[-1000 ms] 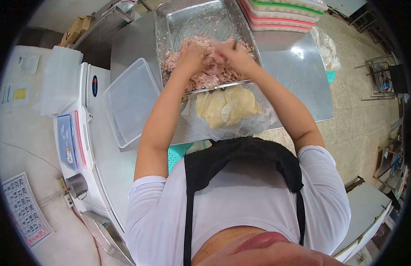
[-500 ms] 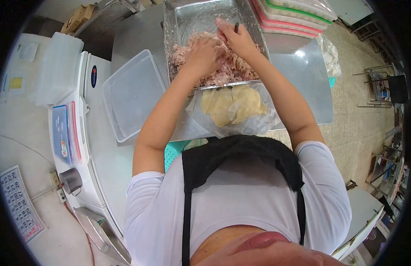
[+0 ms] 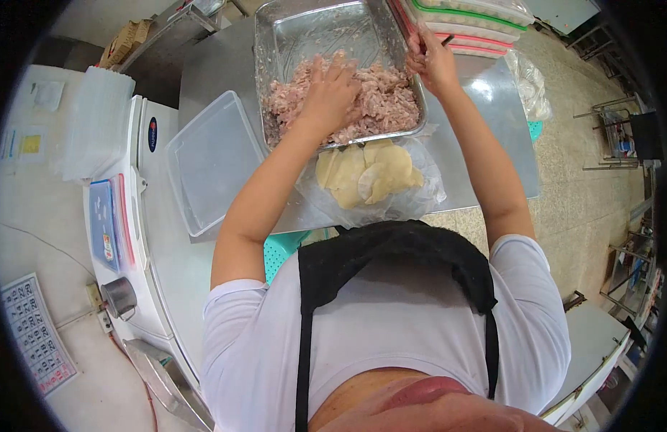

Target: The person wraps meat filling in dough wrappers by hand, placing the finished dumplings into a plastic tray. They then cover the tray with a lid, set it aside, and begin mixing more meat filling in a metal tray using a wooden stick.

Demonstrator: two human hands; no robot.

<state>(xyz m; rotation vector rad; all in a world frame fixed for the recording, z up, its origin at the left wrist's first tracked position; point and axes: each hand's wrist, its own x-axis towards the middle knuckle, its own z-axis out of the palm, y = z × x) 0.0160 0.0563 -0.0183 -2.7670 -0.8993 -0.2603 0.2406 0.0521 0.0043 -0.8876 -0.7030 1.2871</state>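
Note:
A metal tray (image 3: 304, 29) on the steel table holds a heap of pink minced meat (image 3: 387, 101). My left hand (image 3: 330, 90) lies flat on the meat, fingers spread, and holds nothing. My right hand (image 3: 430, 61) is at the tray's right rim, closed around a thin dark utensil whose end sticks out to the right. Round pale dough wrappers (image 3: 366, 176) lie in a clear plastic bag just in front of the tray.
A clear plastic box (image 3: 207, 162) sits left of the tray. Stacked lidded containers (image 3: 466, 25) stand at the back right. A crumpled plastic bag (image 3: 531, 83) lies at the table's right edge. A white appliance (image 3: 142, 216) stands to the left.
My right hand has moved from the middle of the meat to the tray's right rim with the utensil. My left hand has opened flat on the meat.

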